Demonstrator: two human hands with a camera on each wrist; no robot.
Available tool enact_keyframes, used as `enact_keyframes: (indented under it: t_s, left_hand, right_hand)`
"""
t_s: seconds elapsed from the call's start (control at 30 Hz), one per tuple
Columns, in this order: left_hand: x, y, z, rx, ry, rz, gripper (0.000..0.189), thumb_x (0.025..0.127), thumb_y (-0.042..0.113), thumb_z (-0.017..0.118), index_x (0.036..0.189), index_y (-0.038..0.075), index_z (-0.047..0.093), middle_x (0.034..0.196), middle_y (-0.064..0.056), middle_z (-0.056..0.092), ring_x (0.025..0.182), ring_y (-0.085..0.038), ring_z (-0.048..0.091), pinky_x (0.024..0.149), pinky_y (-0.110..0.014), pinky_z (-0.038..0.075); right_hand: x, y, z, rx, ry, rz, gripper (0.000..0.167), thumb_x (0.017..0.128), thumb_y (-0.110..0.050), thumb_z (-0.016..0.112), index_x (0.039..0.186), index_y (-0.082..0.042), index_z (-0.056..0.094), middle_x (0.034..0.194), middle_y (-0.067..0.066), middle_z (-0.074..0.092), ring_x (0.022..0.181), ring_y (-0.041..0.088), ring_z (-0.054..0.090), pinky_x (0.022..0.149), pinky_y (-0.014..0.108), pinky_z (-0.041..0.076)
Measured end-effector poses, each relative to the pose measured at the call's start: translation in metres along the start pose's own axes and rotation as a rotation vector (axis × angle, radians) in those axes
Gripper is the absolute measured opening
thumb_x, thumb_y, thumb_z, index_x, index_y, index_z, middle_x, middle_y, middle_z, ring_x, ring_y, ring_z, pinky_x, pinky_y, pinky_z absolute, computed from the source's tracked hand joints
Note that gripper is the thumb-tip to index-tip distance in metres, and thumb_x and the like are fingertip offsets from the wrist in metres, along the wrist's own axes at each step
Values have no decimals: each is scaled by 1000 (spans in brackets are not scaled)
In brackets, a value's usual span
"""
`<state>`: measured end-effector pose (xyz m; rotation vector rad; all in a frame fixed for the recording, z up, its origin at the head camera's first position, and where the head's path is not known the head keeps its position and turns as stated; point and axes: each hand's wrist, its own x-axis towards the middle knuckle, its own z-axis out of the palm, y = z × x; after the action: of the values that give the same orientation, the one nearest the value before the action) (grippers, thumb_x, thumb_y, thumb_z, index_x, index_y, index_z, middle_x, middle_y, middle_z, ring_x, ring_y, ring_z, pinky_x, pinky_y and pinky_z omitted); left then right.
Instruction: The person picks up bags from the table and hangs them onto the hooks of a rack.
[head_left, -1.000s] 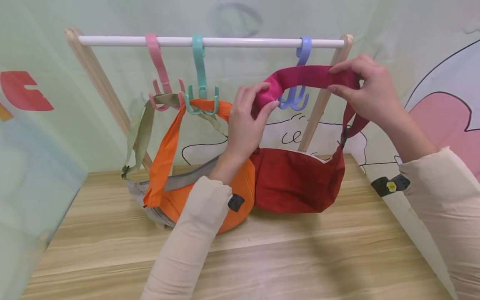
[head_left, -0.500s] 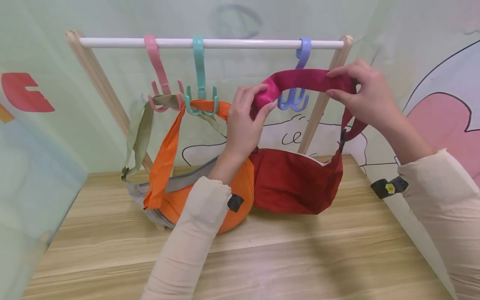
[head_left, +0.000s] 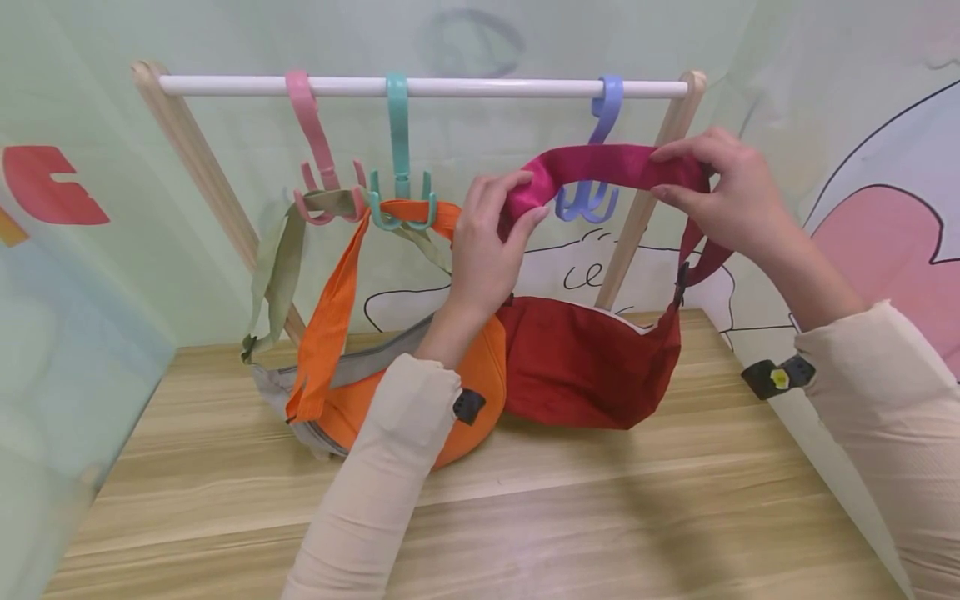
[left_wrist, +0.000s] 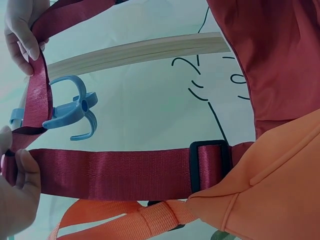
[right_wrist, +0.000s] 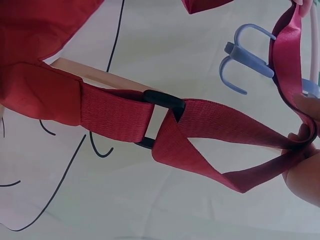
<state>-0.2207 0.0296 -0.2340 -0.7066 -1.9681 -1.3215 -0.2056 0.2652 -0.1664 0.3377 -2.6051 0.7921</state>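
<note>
A dark red shoulder bag (head_left: 588, 362) stands at the right of the table, its red strap (head_left: 607, 165) lifted in an arch above it. My left hand (head_left: 491, 242) pinches the strap's left end of the arch between thumb and fingers. On the other side my right hand (head_left: 723, 187) pinches it near the right bend. Behind the arch hangs a blue hook (head_left: 588, 200), its prongs showing below the strap. In the left wrist view the blue hook (left_wrist: 75, 107) lies behind the strap. A black buckle (right_wrist: 160, 107) joins strap and bag in the right wrist view.
A white rail (head_left: 487, 87) on wooden posts carries a pink hook (head_left: 313, 133) and a green hook (head_left: 399, 133). An olive strap (head_left: 281, 267) and an orange strap (head_left: 333, 317) hang from them. The orange bag (head_left: 476, 400) stands left of the red bag on the wooden table (head_left: 562, 517).
Both hands have lowered slightly with the strap, the right hand a little more. The red bag has shifted slightly left. The pink hook has moved a touch left on the rail.
</note>
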Motion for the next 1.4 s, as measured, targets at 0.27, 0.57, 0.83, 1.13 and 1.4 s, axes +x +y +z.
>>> enact_keyframes:
  t_s: [0.27, 0.57, 0.83, 1.13, 1.4]
  left_hand:
    - [-1, -1, 0, -2, -19, -14, 38, 87, 19, 62, 120, 2, 56, 110, -14, 52, 101, -20, 50, 78, -22, 47]
    - [-1, -2, 1, -7, -29, -3, 37, 88, 19, 62, 120, 3, 56, 108, -14, 52, 98, -20, 51, 76, -22, 47]
    - [-2, -2, 1, -6, -54, -4, 36, 88, 18, 62, 120, 3, 56, 108, -13, 51, 97, -20, 51, 76, -23, 48]
    - [-1, -3, 1, -4, -64, -13, 37, 88, 18, 61, 121, 3, 56, 109, -13, 51, 98, -20, 51, 76, -23, 48]
    - [-3, -5, 1, -2, -69, -20, 37, 87, 17, 62, 121, 3, 55, 109, -13, 50, 98, -20, 51, 77, -23, 48]
  right_hand:
    - [0, 2, 2, -26, -15, 27, 36, 86, -14, 64, 122, -11, 59, 102, 7, 46, 86, 19, 40, 69, 31, 32]
    - [2, 2, 4, -41, 11, 37, 35, 87, -11, 61, 122, -10, 58, 102, 8, 44, 88, 19, 37, 68, 31, 34]
    - [5, 3, 6, -65, 31, 46, 35, 87, -9, 60, 123, -9, 58, 102, 9, 43, 88, 18, 36, 68, 31, 34]
    - [7, 3, 9, -76, 18, 44, 37, 88, -9, 59, 124, -10, 57, 104, 11, 44, 90, 19, 36, 69, 33, 35]
    - [6, 5, 10, -65, 8, 29, 37, 87, -7, 60, 123, -8, 58, 104, 12, 45, 90, 20, 37, 69, 33, 34]
